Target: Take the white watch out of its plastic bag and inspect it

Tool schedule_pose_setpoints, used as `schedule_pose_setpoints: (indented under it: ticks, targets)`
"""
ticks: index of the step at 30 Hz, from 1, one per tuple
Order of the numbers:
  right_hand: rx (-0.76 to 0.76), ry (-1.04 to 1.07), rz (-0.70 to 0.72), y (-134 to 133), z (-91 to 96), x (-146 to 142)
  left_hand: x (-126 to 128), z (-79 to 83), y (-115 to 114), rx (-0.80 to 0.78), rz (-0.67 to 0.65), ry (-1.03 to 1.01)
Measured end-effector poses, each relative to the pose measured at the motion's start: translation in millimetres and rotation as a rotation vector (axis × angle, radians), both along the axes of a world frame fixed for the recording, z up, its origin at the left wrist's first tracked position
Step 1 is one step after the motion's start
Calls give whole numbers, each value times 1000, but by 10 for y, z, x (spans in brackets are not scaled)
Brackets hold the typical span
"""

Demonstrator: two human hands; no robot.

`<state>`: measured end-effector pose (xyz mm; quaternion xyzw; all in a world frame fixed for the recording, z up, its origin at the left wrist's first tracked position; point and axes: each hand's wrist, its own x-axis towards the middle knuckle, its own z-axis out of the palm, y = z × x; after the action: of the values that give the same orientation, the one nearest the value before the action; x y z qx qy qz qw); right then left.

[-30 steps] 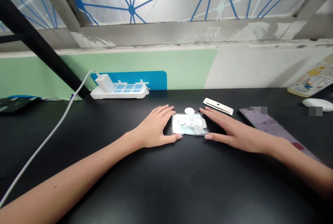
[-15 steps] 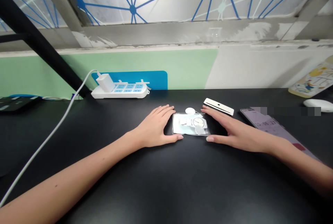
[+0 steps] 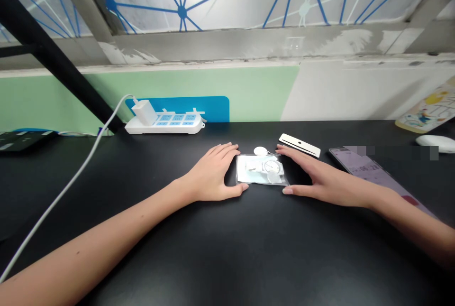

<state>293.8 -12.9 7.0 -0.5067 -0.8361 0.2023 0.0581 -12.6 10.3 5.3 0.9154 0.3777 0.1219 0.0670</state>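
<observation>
Phone timer (image 3: 364, 169) on from 06:27 to, apparently, 06:28; hands (image 3: 213, 175) loosely spread around clear pouch (image 3: 243, 173).

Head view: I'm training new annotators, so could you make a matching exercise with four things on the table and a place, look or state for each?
1. Clear packet
2. Power strip
3. Phone
4. Flat bar

A. Partly hidden by the right forearm
B. White with a black line
C. Between left hand and right hand
D. Has a white plug in it

Pairs: 1-C, 2-D, 3-A, 4-B
</observation>
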Motion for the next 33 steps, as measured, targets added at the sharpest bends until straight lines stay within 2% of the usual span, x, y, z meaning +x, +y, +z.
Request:
schedule_pose_setpoints:
  ticks: [5, 9, 14, 17, 20, 23, 26, 29, 33]
  targets:
    - [2, -18, -4, -21, 23, -19, -7, -12, 5, -6, -15, -2]
    - [64, -57, 34, -35, 17, -36, -17, -17, 4, -23, -50, 13]
    - [295, -29, 176, -30, -4, -61, -22, 6, 3, -63, -43, 20]
    - [478, 59, 289, -27, -1, -91, -23, 12, 7, -76, -46, 5]
    - [612, 182, 321, -48, 7, -142, -25, 6, 11, -83, -53, -14]
    - [629, 339, 241, -91, 20, -206, -24, -5, 11, -92, -42, -52]
    - [585, 506, 13, -126, 33, -264, -20, -16, 8, -97, -3, -97]
    - [463, 617, -198, -124, 35, -312, -21, -27, 2, -94, 9, -151]
    - [321, 605, -266, -82, 2, -370, -22, -24, -13, -64, -34, -214]
